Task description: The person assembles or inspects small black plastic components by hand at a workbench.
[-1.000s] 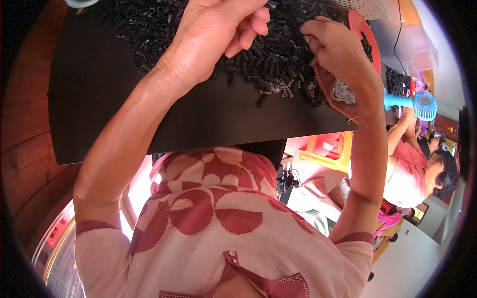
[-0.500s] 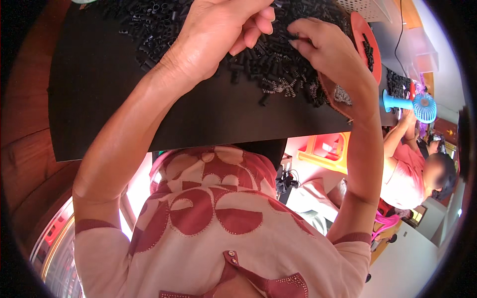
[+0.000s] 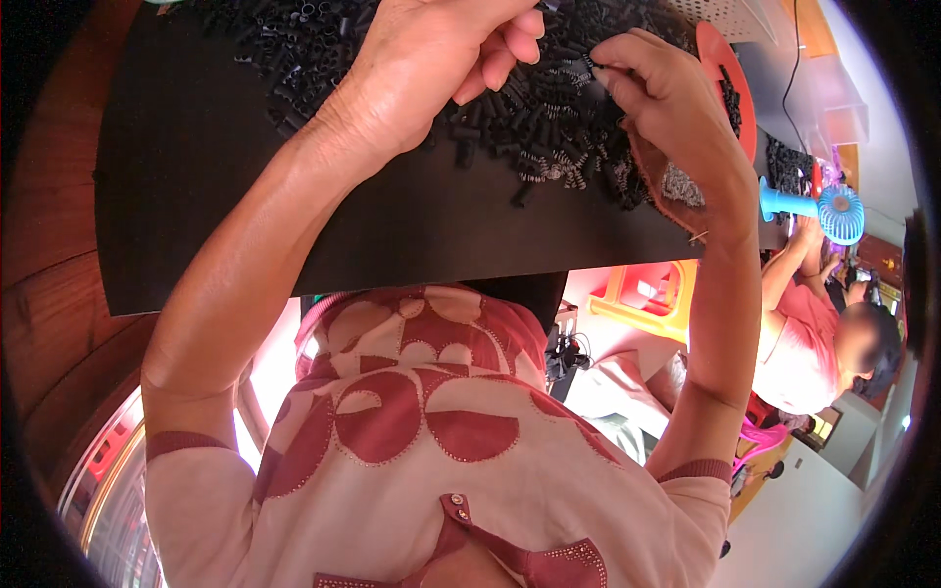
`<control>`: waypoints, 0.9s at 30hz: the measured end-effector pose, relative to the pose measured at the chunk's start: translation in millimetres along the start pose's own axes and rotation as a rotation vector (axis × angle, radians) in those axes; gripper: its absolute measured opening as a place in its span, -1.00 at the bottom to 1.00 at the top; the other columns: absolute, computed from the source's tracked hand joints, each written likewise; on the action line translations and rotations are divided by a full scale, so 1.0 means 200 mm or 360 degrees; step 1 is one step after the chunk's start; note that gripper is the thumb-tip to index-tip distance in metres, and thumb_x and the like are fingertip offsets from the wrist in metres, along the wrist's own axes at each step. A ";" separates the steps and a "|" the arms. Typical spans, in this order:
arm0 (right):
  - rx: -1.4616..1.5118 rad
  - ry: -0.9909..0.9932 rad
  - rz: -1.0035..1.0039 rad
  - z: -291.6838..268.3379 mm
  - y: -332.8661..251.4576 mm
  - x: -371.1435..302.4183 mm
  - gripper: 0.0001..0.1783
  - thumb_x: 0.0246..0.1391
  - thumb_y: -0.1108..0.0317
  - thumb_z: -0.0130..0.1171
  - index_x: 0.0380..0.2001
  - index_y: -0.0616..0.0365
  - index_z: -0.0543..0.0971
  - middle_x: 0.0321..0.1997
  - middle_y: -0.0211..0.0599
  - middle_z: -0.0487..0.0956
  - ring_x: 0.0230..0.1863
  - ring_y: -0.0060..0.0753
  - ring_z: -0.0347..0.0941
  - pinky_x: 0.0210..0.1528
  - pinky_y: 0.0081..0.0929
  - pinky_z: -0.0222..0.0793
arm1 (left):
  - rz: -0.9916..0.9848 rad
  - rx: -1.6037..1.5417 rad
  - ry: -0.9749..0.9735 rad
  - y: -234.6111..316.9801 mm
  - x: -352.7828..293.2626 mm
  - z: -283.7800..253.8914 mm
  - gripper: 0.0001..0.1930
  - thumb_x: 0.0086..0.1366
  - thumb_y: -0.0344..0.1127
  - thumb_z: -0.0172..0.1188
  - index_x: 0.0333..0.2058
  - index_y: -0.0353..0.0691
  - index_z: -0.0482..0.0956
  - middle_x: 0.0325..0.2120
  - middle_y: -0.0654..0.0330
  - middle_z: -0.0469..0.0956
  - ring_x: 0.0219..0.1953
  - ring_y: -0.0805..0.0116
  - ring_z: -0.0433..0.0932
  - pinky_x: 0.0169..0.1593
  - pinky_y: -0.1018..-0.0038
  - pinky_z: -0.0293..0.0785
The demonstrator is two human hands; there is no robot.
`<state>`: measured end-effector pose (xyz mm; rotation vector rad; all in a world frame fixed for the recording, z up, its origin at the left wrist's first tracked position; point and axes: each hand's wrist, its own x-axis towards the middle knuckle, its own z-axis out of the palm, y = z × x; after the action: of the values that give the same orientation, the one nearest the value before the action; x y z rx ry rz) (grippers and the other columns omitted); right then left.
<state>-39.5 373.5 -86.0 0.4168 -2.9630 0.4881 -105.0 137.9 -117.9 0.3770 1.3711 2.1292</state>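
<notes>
My left hand (image 3: 446, 59) is over the pile of small black plastic parts (image 3: 314, 59), its fingers curled. Its fingertips run up to the top edge, where a dark bit shows; what it grips I cannot make out. My right hand (image 3: 662, 83) hovers over the right part of the pile, thumb and forefinger pinched on a small coil spring (image 3: 590, 65). Loose springs (image 3: 554, 169) lie along the near side of the pile. Beside my right wrist, a brown-rimmed tray (image 3: 642, 162) holds a heap of silvery small pieces (image 3: 678, 186).
An orange-red dish (image 3: 745, 122) with black parts stands at the right, near a white perforated basket (image 3: 730, 20). A blue hand fan (image 3: 838, 214) is at the table's right end, close to another person (image 3: 799, 343). An orange stool (image 3: 637, 299) stands beyond the dark table's near edge (image 3: 392, 279).
My right hand has shifted slightly right and away from the pile, and a spring now shows at its fingertips. My left hand has hardly moved.
</notes>
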 end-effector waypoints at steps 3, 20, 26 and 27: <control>-0.0071 -0.0045 -0.0064 0.02 0.00 0.02 -0.83 0.18 0.31 0.20 -0.25 0.18 0.58 -0.23 -0.05 0.59 -0.13 0.17 0.54 -0.11 -0.04 0.44 | -0.0008 0.0006 0.0020 -0.01 0.01 -0.01 -0.68 0.54 -0.14 0.10 -0.39 -0.19 0.56 -0.56 0.30 0.58 -0.67 0.61 0.40 -0.65 0.69 0.20; 0.0719 0.0475 0.0163 -0.11 -0.38 0.06 -0.91 0.26 0.53 0.26 -0.37 0.28 0.60 -0.43 -0.50 0.55 -0.42 -0.76 0.38 -0.39 -0.66 0.28 | -0.0080 -0.0202 -0.0101 0.01 0.00 -0.01 -0.68 0.55 -0.16 0.08 -0.36 -0.22 0.58 -0.54 0.24 0.61 -0.63 0.54 0.47 -0.63 0.64 0.27; 0.1869 0.0791 -0.1423 0.19 -0.20 0.30 -0.95 0.29 0.56 0.21 -0.30 0.30 0.58 -0.37 -0.47 0.58 -0.38 -0.77 0.43 -0.33 -0.73 0.34 | -0.0222 -0.0534 -0.0180 0.04 -0.01 0.00 -0.69 0.55 -0.18 0.06 -0.34 -0.23 0.60 -0.52 0.19 0.63 -0.61 0.46 0.51 -0.62 0.60 0.30; 0.1822 0.0706 -0.1447 0.22 -0.18 0.32 -0.96 0.31 0.56 0.19 -0.26 0.32 0.57 -0.35 -0.44 0.59 -0.34 -0.76 0.46 -0.28 -0.74 0.37 | -0.0216 -0.0535 -0.0162 0.03 -0.02 -0.01 -0.69 0.55 -0.18 0.06 -0.34 -0.23 0.60 -0.52 0.19 0.63 -0.61 0.46 0.51 -0.62 0.60 0.30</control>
<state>-92.4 310.0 -107.0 1.3670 -1.5234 1.7243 -105.7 132.5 -113.1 0.2461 0.9324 2.1449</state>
